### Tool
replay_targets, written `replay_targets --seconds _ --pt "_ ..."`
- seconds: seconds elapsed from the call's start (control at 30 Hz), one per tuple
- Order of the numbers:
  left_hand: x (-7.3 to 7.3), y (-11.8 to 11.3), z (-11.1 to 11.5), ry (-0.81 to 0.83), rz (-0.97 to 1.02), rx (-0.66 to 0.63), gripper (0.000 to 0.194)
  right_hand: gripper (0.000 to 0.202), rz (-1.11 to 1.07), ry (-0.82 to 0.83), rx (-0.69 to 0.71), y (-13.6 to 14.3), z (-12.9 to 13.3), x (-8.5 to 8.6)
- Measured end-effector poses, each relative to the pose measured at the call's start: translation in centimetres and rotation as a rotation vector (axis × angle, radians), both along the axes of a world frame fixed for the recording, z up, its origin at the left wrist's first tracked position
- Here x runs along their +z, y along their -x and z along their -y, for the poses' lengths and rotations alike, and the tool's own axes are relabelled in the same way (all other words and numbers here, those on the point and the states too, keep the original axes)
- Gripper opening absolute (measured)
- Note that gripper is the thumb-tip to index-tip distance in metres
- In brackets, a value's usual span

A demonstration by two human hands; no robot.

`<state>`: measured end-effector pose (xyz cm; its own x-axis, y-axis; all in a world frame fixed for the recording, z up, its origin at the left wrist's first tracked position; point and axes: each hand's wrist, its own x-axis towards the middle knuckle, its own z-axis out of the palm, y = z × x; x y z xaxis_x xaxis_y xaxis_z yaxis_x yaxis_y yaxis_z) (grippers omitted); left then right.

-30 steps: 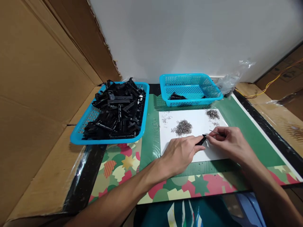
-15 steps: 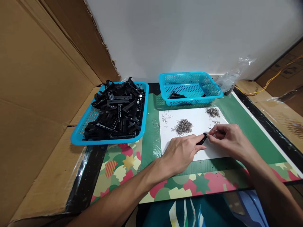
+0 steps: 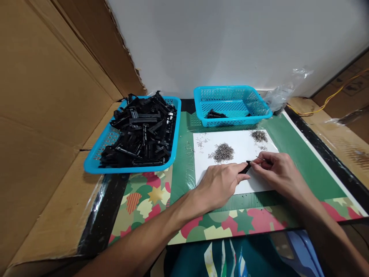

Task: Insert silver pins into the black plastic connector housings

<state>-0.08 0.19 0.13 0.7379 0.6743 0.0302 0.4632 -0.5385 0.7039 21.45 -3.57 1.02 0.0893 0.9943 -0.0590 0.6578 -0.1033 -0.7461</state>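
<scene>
My left hand (image 3: 223, 181) is closed on a small black plastic part (image 3: 245, 168), pinned low over the white sheet (image 3: 206, 169). Its far end pokes out between thumb and forefinger. Fingertips of my right hand (image 3: 272, 167) meet that end, and the hand grips a thin metal tool (image 3: 261, 158) whose shaft points left; most of it is hidden in the fingers. Whether the right fingertips also pinch a tiny piece I cannot tell. Just beyond my hands lies a pile of small metal springs or clips (image 3: 223, 152), with a smaller pile (image 3: 258, 135) at the sheet's far right corner.
At the left, a blue basket (image 3: 176, 148) is heaped with black plastic parts (image 3: 144, 130). Behind the sheet, another blue basket (image 3: 236, 122) holds a few such parts. Cardboard (image 3: 52, 96) walls the left side. A clear plastic bag (image 3: 278, 98) and yellow cable (image 3: 325, 104) lie right.
The fingertips of my right hand have come in against the end of the black part. The camera view has shifted slightly; otherwise the left hand keeps its hold.
</scene>
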Motion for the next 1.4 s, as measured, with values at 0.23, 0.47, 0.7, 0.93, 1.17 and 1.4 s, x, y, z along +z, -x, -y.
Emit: replay_targets --seconds 0.23,0.47,0.7,0.93,1.17,1.4 --pt "0.1 0.0 0.0 -0.004 -0.023 0.004 0.031 0.038 -0.022 0.016 0.093 -1.1 -0.6 -0.2" --pt "0.3 0.2 -0.1 0.003 -0.03 0.001 0.03 0.047 -0.03 0.145 0.129 -3.1 0.1 0.4" --pt "0.1 0.2 0.0 0.001 -0.011 0.007 0.031 0.053 -0.104 -0.111 -0.033 -3.7 0.9 -0.2" --pt "0.1 0.2 0.1 -0.022 -0.032 -0.003 0.028 0.052 -0.073 -0.118 -0.051 -2.1 -0.2 -0.3" --pt "-0.1 0.0 0.2 -0.058 -0.038 0.002 0.027 0.039 -0.203 -0.119 -0.045 -1.7 0.3 -1.9" --pt "-0.1 -0.1 0.2 -0.08 -0.044 -0.012 0.028 0.031 0.011 -0.151 -0.006 -1.2 0.6 -1.7"
